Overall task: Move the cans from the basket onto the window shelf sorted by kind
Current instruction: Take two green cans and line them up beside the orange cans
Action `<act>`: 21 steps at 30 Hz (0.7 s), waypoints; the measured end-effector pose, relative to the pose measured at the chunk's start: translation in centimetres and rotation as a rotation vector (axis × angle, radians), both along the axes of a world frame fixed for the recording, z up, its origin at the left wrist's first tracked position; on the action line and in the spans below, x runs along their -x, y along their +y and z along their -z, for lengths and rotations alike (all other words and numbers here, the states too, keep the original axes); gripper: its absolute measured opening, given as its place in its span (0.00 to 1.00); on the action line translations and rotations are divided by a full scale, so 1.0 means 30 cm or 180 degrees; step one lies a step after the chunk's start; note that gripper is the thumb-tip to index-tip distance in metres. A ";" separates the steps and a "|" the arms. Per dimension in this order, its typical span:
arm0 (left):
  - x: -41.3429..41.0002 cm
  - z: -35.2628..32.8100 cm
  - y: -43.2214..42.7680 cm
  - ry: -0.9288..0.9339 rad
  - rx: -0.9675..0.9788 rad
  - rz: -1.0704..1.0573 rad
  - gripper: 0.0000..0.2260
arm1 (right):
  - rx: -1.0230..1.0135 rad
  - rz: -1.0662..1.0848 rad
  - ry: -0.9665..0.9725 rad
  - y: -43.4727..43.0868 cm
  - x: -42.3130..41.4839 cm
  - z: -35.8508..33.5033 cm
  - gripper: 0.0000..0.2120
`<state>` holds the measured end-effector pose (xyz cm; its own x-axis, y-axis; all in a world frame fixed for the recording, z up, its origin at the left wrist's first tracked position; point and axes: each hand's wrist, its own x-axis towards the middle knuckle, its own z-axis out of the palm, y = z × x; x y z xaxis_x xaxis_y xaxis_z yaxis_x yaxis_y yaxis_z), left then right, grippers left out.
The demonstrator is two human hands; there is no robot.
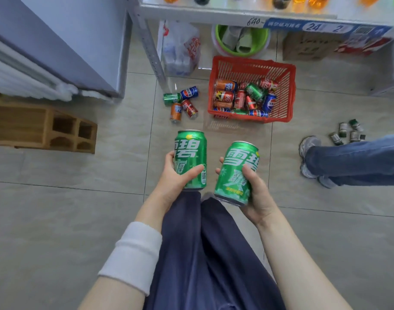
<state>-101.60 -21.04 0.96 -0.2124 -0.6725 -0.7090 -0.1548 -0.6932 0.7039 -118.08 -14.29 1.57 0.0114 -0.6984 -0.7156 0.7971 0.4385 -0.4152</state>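
Two matching green cans, one in each grip, held over the tiled floor.

My left grip (175,177) wraps the middle of an upright green can (191,157), thumb across the label. My right grip (256,193) cradles the second green can (238,173) low on its body, tilted slightly. Both are smooth, glossy, thin-walled metal cylinders. I judge them full, so weighty for their size, stiff unless squeezed and a little slippery, best held mid-body rather than by the rim. The other cans lie jumbled in the red slatted plastic basket (283,86) ahead, with four loose cans (181,101) on the floor near its left side.
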 end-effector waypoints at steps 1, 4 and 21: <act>-0.005 -0.011 0.022 -0.0032 0.0050 0.0022 0.36 | 0.0046 0.0006 -0.0048 0.019 -0.007 -0.007 0.49; -0.009 -0.041 0.081 -0.0109 0.0191 0.0051 0.41 | 0.0198 0.0103 -0.0172 0.084 -0.016 -0.027 0.33; 0.047 -0.236 -0.077 0.0506 0.0391 0.0377 0.39 | 0.0557 0.0048 0.0598 -0.055 0.052 -0.219 0.46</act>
<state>-103.00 -23.36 8.03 -0.3975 -0.7154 -0.5746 -0.1105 -0.5843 0.8040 -119.63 -15.94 8.14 -0.1217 -0.8108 -0.5725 0.7047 0.3356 -0.6251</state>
